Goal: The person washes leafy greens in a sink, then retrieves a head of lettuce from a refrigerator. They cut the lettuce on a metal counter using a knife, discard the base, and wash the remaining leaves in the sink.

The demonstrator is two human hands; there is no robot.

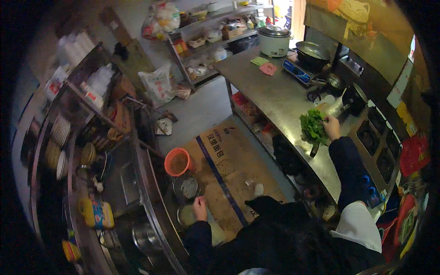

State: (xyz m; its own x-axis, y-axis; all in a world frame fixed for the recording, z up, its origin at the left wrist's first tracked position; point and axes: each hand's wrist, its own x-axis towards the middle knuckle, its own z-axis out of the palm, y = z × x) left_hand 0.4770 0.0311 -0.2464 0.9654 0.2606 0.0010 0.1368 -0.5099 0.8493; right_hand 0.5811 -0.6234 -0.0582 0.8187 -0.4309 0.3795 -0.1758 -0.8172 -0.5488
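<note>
A bunch of leafy green vegetables [313,126] is in my right hand [331,128], over the stainless steel worktop [275,99]. Under the leaves, a dark handle-like thing [314,150] sticks out towards the worktop's near edge; what it belongs to is hidden. My left hand [200,208] hangs low on the other side, above a round pale container [186,216] near the floor. Its fingers look curled, and nothing shows in them. Behind the greens lie a white ladle-like utensil [328,99] and a dark pan [354,98].
A gas stove [376,147] adjoins the worktop at right. Farther back stand a rice cooker [274,43] and a wok [312,55] on a portable burner. An orange bucket [177,162] and flattened cardboard [237,165] are on the floor. Metal shelving with dishes fills the left.
</note>
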